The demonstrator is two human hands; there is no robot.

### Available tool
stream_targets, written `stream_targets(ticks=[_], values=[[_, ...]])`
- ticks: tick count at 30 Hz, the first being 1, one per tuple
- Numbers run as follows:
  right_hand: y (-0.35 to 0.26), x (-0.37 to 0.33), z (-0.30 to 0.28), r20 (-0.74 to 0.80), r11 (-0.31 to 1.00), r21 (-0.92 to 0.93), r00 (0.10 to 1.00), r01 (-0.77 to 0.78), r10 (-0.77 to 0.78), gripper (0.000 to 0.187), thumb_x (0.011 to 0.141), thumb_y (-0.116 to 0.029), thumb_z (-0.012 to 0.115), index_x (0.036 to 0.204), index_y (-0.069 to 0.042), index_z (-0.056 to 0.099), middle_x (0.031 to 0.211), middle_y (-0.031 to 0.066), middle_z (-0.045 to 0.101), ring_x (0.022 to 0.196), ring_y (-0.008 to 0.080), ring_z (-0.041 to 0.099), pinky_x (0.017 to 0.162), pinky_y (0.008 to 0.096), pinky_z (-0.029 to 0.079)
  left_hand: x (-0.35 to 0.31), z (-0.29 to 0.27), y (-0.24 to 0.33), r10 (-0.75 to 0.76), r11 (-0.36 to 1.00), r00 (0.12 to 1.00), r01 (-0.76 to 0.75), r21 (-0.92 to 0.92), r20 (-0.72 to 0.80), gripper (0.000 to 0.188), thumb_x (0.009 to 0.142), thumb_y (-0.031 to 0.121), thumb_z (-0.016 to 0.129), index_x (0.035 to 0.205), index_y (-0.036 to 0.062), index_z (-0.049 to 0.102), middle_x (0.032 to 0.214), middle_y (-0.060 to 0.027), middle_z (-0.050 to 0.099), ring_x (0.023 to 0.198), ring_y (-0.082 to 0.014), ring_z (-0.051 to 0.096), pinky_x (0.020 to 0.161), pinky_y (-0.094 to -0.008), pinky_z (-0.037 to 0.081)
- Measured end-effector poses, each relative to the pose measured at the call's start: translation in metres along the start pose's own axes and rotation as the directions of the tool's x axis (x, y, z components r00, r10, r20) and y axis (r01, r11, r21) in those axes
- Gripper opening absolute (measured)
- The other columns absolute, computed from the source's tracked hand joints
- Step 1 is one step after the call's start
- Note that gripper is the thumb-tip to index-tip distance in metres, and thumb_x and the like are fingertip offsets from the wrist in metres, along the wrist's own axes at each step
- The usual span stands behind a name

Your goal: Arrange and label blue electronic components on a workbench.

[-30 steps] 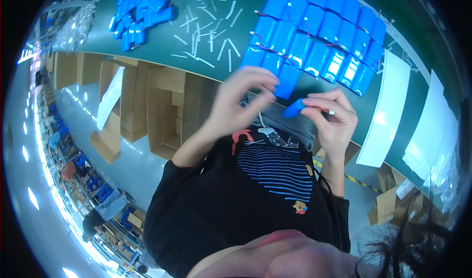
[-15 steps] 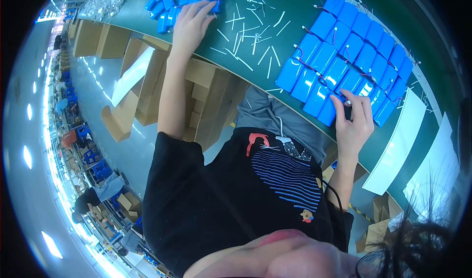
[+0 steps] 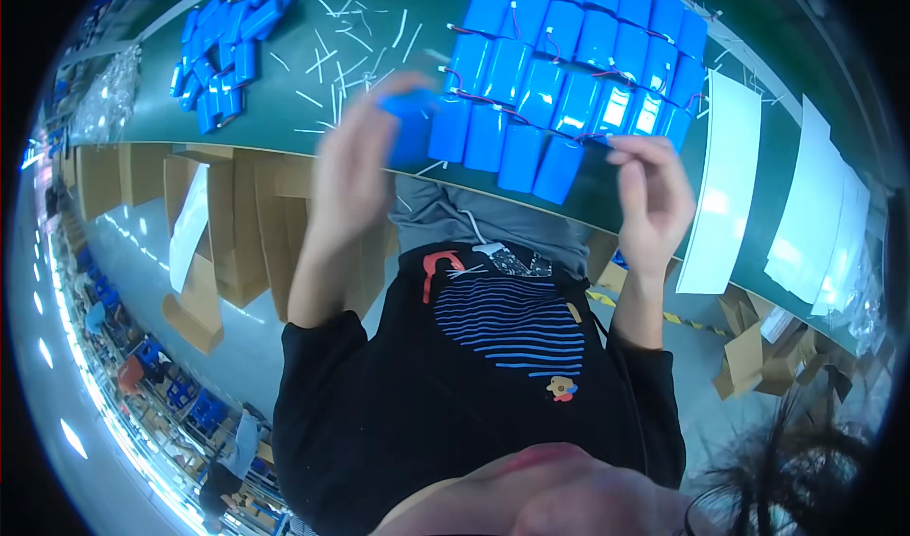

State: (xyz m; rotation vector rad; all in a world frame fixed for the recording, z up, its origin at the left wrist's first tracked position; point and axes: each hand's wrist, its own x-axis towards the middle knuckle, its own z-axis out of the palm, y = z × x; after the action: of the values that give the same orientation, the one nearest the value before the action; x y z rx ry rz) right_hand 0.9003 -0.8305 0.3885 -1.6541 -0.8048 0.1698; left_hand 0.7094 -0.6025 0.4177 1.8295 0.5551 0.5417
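Note:
My left hand (image 3: 358, 162) is smeared by motion and closed on a blue battery pack (image 3: 409, 130), which hangs over the table's near edge, left of the front row. Rows of blue shrink-wrapped battery packs (image 3: 538, 92) lie side by side on the green table (image 3: 275, 117), with thin red and dark leads and small white connectors between the rows. At the front row's right end my right hand (image 3: 656, 195) has thumb and forefinger pinched at the end of a lead (image 3: 593, 138). Whether they grip its connector is hidden.
Several loose blue packs (image 3: 227, 48) lie heaped at the far left, beside a clear plastic bag (image 3: 106, 95). Thin white strips (image 3: 358, 41) are scattered between heap and rows. White sheets (image 3: 728, 185) lie at the right. Open cardboard boxes (image 3: 223, 233) stand below the table's left edge.
My left hand has come away from the loose heap, moving right and nearer with a blue pack in it. My right hand stays by the front row. The whole view has turned.

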Motion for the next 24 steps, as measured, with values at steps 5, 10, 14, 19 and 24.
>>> stream_targets(ticks=[5, 10, 14, 19, 24], values=[[-0.041, -0.021, 0.006, 0.261, 0.928, 0.255, 0.943, -0.273, 0.206, 0.025, 0.091, 0.002, 0.071, 0.115, 0.001, 0.073, 0.12, 0.0121, 0.066, 0.086, 0.0165, 0.059, 0.076, 0.0246, 0.047, -0.024, 0.092, 0.015, 0.172, 0.968, 0.944, -0.11, -0.224, 0.281, 0.03, 0.095, -0.01, 0.056, 0.117, 0.0054, 0.07, 0.107, -0.0066, 0.069, 0.077, -0.018, 0.058, 0.069, -0.0288, 0.047], [-0.024, -0.041, -0.001, 0.127, 0.899, 0.341, 0.961, -0.276, 0.247, 0.038, 0.081, 0.008, 0.079, 0.118, 0.002, 0.072, 0.127, 0.0144, 0.067, 0.094, 0.0185, 0.064, 0.086, 0.0259, 0.052, -0.033, 0.124, 0.019, 0.164, 0.969, 0.986, -0.157, -0.189, 0.021, 0.024, 0.09, -0.009, 0.066, 0.111, 0.003, 0.07, 0.121, -0.0106, 0.066, 0.094, -0.0193, 0.064, 0.08, -0.0292, 0.054], [-0.03, -0.041, 0.003, 0.146, 0.864, 0.34, 0.929, -0.37, 0.34, 0.037, 0.08, 0.009, 0.081, 0.115, 0.002, 0.071, 0.116, 0.0157, 0.071, 0.103, 0.0221, 0.067, 0.09, 0.0298, 0.054, -0.035, 0.115, 0.016, 0.174, 0.971, 0.981, -0.185, -0.153, -0.081, 0.031, 0.081, 0.001, 0.083, 0.11, 0.0023, 0.071, 0.121, -0.0101, 0.068, 0.098, -0.0221, 0.065, 0.09, -0.0323, 0.056], [-0.009, -0.028, -0.029, 0.087, 0.865, 0.332, 0.926, -0.376, 0.368, 0.035, 0.079, 0.008, 0.083, 0.11, -0.001, 0.07, 0.114, 0.0151, 0.072, 0.106, 0.0232, 0.066, 0.091, 0.0307, 0.053, -0.004, 0.013, -0.019, 0.477, 0.785, 0.862, -0.329, 0.525, -0.173, 0.032, 0.079, -0.004, 0.076, 0.11, 0.0046, 0.072, 0.111, -0.009, 0.073, 0.095, -0.025, 0.066, 0.087, -0.0333, 0.053], [0.013, -0.02, -0.044, 0.106, 0.923, 0.256, 0.957, -0.288, 0.269, 0.035, 0.078, 0.008, 0.085, 0.108, -0.003, 0.069, 0.115, 0.0141, 0.072, 0.105, 0.0236, 0.066, 0.092, 0.0316, 0.052, -0.012, -0.161, -0.082, 0.421, 0.401, 0.79, 0.279, 0.873, -0.445, 0.026, 0.095, 0.015, 0.076, 0.119, 0.0062, 0.073, 0.112, -0.0109, 0.072, 0.095, -0.0247, 0.068, 0.086, -0.0348, 0.055]])
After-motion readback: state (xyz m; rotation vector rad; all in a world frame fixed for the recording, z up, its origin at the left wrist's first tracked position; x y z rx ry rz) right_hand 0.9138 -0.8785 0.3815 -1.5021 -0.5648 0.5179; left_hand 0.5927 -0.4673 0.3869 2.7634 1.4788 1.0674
